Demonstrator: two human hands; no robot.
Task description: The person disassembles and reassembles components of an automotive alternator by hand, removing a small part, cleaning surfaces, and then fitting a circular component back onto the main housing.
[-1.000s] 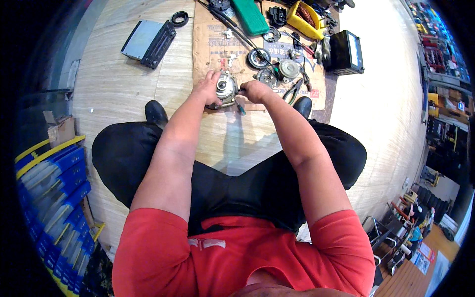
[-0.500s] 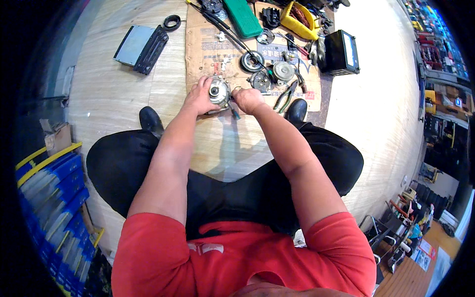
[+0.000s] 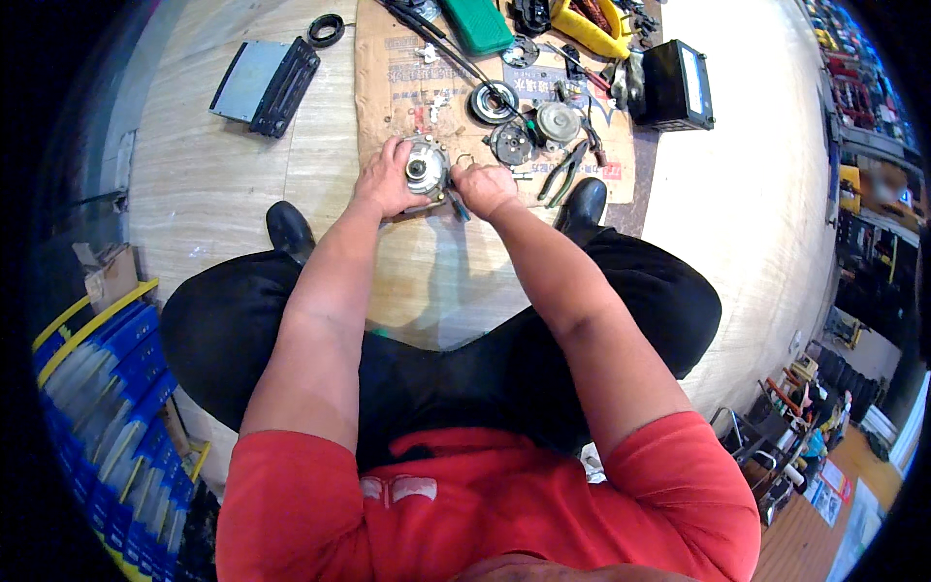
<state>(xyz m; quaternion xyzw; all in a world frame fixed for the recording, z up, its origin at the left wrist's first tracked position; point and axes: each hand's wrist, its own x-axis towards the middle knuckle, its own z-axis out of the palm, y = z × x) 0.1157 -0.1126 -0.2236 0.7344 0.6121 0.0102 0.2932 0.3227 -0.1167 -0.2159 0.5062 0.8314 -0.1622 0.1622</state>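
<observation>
My left hand [image 3: 384, 182] is wrapped round the left side of a round silver metal machine housing [image 3: 427, 167] with a dark shaft hub in its middle. It sits at the near edge of a cardboard sheet [image 3: 393, 107]. Against the housing's right side, my right hand [image 3: 485, 188] is closed; what its fingers grip is hidden. A thin curved wire [image 3: 465, 159] shows above that hand, and a small blue-green piece [image 3: 460, 208] sticks out below the housing. To the right lie a dark round plate [image 3: 512, 144], a silver round part [image 3: 559, 124] and pliers [image 3: 562, 177] with green handles.
A ring-shaped pulley [image 3: 493, 103], a green case [image 3: 477, 25] and a yellow tub [image 3: 592, 29] lie farther back. A black battery [image 3: 675, 87] stands right, a car stereo unit [image 3: 264, 85] and black ring [image 3: 326, 31] left. My shoes [image 3: 289, 231] flank the work.
The view has shifted slightly, so the floor objects sit a little higher in it. Both hands stay at the housing, with hardly any change in grip.
</observation>
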